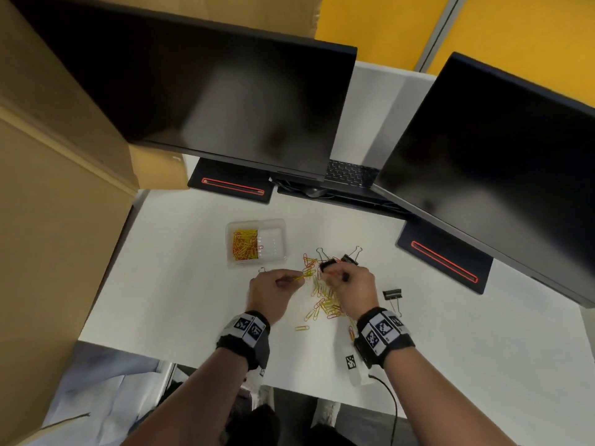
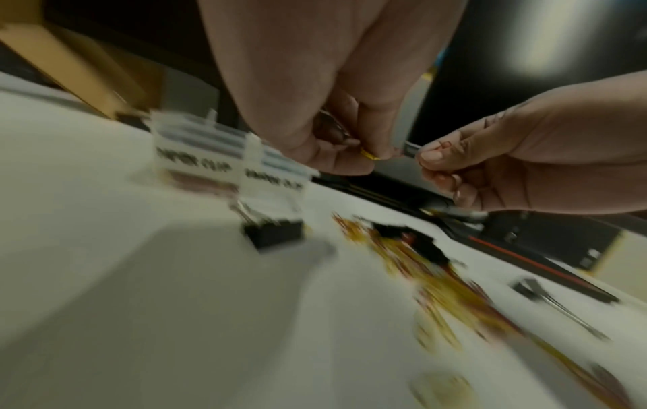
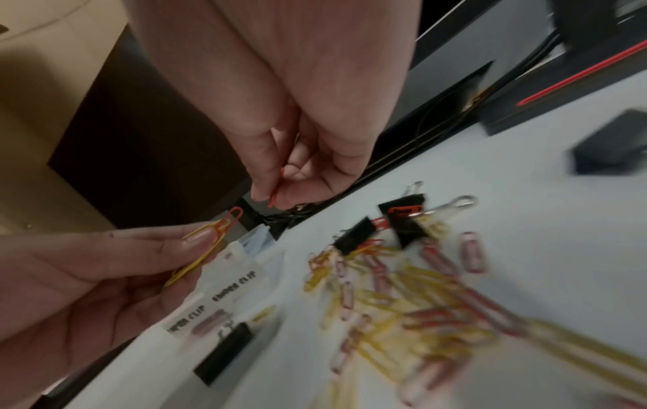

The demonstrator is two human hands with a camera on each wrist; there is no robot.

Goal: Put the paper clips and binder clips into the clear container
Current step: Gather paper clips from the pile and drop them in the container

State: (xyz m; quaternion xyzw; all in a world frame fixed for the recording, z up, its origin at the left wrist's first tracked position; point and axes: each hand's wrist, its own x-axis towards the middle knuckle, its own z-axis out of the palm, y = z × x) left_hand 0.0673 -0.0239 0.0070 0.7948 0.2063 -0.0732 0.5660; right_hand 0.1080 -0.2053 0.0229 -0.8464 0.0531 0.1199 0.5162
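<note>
The clear container [image 1: 274,244] stands on the white desk, and its left compartment holds yellow and red paper clips [image 1: 245,244]. My left hand [image 1: 294,280] pinches a few yellow and orange paper clips [image 3: 210,243] between thumb and fingers. My right hand [image 1: 331,275] hovers just right of it and pinches a red paper clip [image 3: 274,193]. Below both hands lies a loose pile of paper clips [image 1: 325,300]. Black binder clips lie at the pile's far end [image 1: 349,259], to the right [image 1: 392,295] and in front of the container [image 2: 273,235].
Two dark monitors [image 1: 225,101] [image 1: 502,162] hang over the back of the desk, their bases [image 1: 231,185] behind the container. A keyboard [image 1: 349,173] sits between them. Cardboard boxes [image 1: 48,188] border the left side. A cable [image 1: 391,400] trails from my right wristband.
</note>
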